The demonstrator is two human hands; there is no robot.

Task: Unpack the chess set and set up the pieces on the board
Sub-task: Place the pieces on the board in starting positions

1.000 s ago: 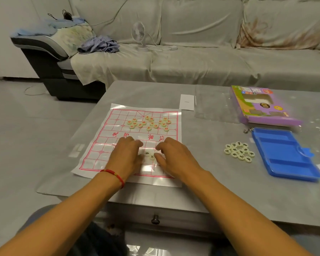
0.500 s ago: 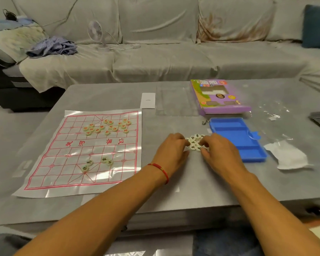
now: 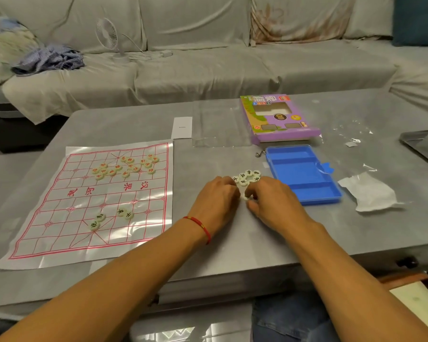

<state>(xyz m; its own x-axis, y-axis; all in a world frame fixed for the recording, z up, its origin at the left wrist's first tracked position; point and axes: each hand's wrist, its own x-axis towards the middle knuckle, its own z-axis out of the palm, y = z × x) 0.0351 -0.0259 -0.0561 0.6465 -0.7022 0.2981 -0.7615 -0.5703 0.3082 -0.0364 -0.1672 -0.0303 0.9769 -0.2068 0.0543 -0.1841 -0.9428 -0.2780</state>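
On your left the paper board (image 3: 92, 201) lies flat on the table (image 3: 232, 243), red pieces (image 3: 125, 166) clustered far, four black-marked pieces (image 3: 111, 217) near. Your left hand (image 3: 216, 202) and right hand (image 3: 272, 202) curl together over the loose pile (image 3: 246, 177); what each pinches, you cannot tell. The blue tray (image 3: 303, 175) sits just right.

blue tray (image 3: 304, 193) beside black-marked pieces (image 3: 246, 177)
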